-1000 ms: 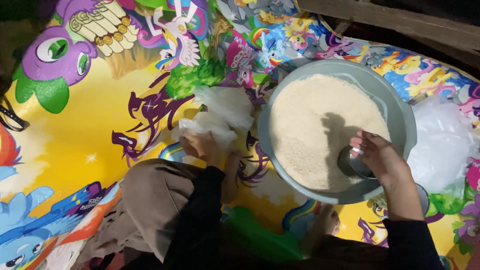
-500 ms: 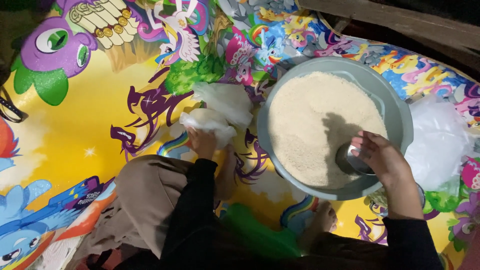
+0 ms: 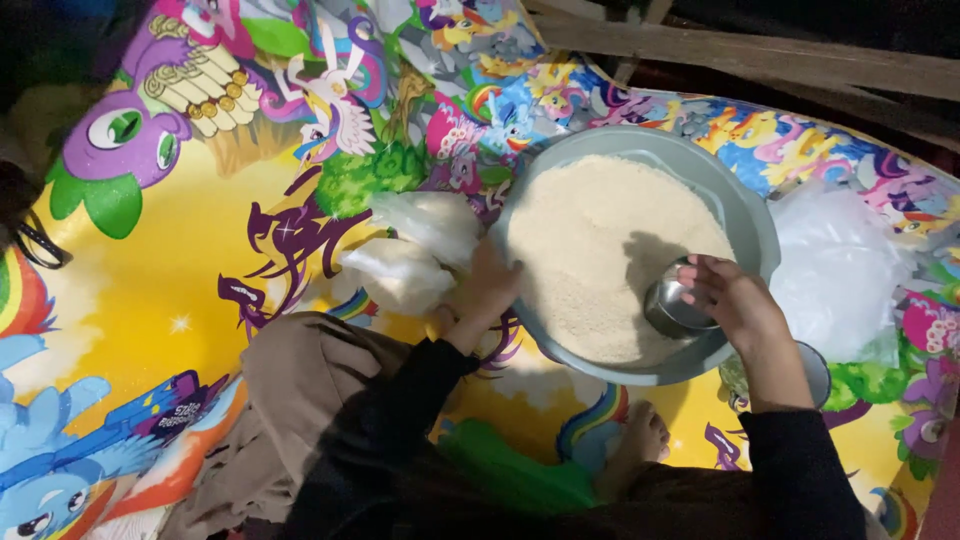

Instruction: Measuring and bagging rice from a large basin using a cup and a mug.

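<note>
Grey plastic basin (image 3: pixel 745 215) sits on the cartoon-printed mat (image 3: pixel 200 290), filled nearly to the rim with pale fine grain (image 3: pixel 590 240); two clear filled bags (image 3: pixel 410 255) lie just left of it, and a heap of clear plastic (image 3: pixel 840 270) lies at its right. Since half a second ago the left hand (image 3: pixel 490 290) has left the bags and now rests at the basin's left rim, fingers loosely curled, holding nothing. The right hand (image 3: pixel 735 300) grips a small steel cup (image 3: pixel 672 305), tipped into the grain at the near right edge, fingers closed over its rim
</note>
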